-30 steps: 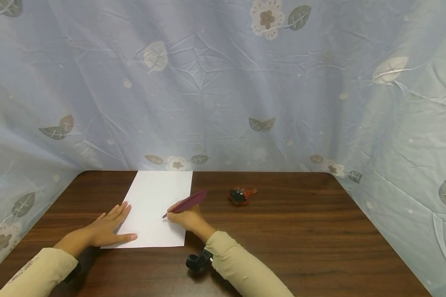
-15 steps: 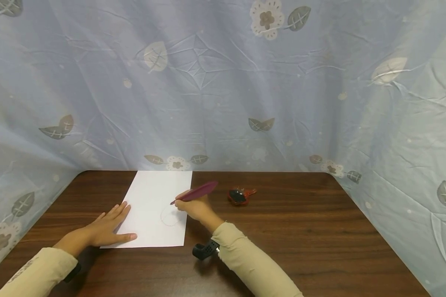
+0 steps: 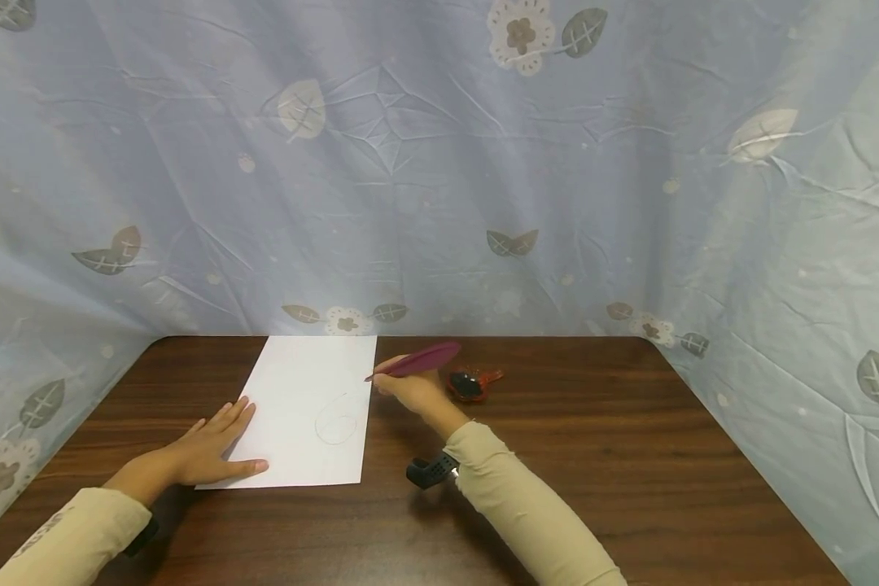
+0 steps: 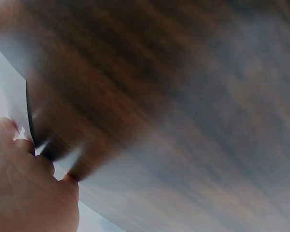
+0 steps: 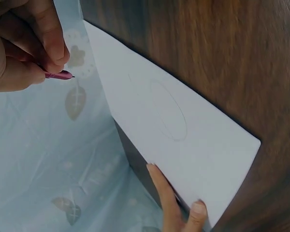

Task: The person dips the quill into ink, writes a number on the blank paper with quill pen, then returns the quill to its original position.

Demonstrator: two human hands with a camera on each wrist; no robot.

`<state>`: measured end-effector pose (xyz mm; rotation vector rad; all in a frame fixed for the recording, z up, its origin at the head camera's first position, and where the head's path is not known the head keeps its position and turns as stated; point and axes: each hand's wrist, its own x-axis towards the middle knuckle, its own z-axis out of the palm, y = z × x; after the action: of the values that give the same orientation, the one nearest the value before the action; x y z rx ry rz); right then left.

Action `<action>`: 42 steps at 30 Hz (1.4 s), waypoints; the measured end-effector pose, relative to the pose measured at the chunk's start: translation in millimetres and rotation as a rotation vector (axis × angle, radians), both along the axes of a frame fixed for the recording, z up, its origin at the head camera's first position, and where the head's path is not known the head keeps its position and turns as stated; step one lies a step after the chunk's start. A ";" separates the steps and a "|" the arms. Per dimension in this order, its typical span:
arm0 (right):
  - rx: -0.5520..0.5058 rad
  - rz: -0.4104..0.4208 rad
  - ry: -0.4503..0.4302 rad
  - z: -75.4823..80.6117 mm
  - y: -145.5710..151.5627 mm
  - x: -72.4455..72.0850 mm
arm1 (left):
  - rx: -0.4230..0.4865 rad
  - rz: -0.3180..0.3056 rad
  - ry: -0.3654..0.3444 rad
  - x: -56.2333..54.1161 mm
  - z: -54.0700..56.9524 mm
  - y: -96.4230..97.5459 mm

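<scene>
A white sheet of paper (image 3: 293, 370) lies on the table, with a thin drawn loop (image 3: 316, 427) on its right half. My left hand (image 3: 208, 452) rests flat across the sheet's lower left edge, fingers spread and thumb on the paper. Between thumb and fingers, my right hand (image 3: 417, 392) pinches a purple feather pen (image 3: 430, 358) near its point. In the head view the pen's point overlaps the sheet's right edge. From the right wrist, the pen's dark tip (image 5: 66, 75) shows raised, apart from the paper.
A small red item with a black middle and short handle (image 3: 467, 385) lies just right of my right hand. The brown wooden table (image 3: 593, 456) meets a pale blue patterned curtain (image 3: 439, 203) at the back and sides.
My right hand has moved up and to the right with the feather pen, from the drawn loop to the sheet's right edge. More of the line now shows. My left hand stays put.
</scene>
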<state>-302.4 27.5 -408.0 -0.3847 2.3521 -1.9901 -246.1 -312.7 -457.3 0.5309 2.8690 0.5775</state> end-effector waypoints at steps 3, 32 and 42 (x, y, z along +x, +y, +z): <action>-0.035 0.010 -0.018 0.8 6.4 -3.4 | -0.001 -0.001 0.000 -0.3 -0.7 -1.1; -0.085 -0.145 0.000 0.2 110.6 -25.2 | 0.025 -0.018 0.006 3.5 4.8 4.2; 0.120 -0.187 0.227 -3.4 155.1 -25.3 | -0.015 -0.008 -0.009 8.8 16.7 10.4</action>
<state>-327.7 182.6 -411.4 -0.4193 2.7241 -1.9588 -237.3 -302.3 -440.6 0.5360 2.8594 0.5552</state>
